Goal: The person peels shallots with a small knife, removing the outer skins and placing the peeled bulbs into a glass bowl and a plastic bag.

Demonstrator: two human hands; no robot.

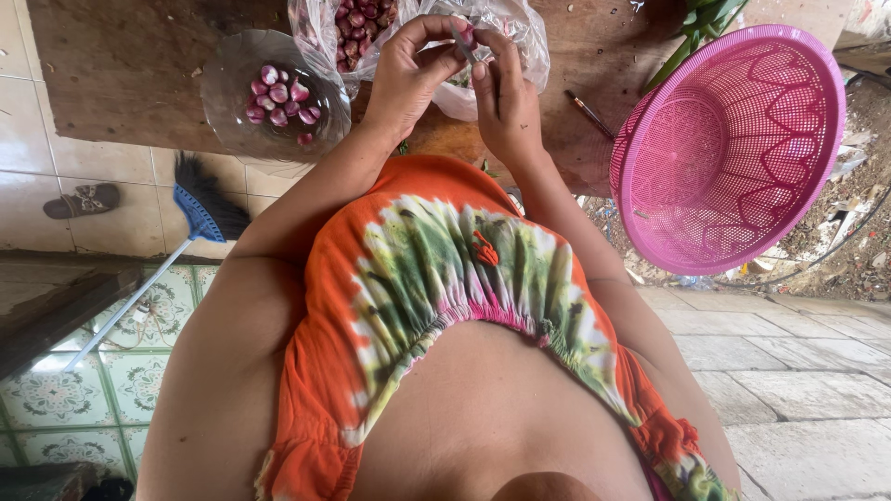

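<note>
The person wears an orange tie-dye garment, sleeveless, leaving both arms bare to the shoulder. Across its middle runs a fan of green, white and dark streaks edged with pink along a gathered, elasticated seam. A small orange bow sits at its centre. Both hands are bare, without rings or bracelets

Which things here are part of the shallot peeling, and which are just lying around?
In use: left hand, right hand, shallot between the fingers, glass bowl of peeled shallots, plastic bag of shallots.

Lying about: pink basket, broom, sandal, pencil-like stick.
</note>
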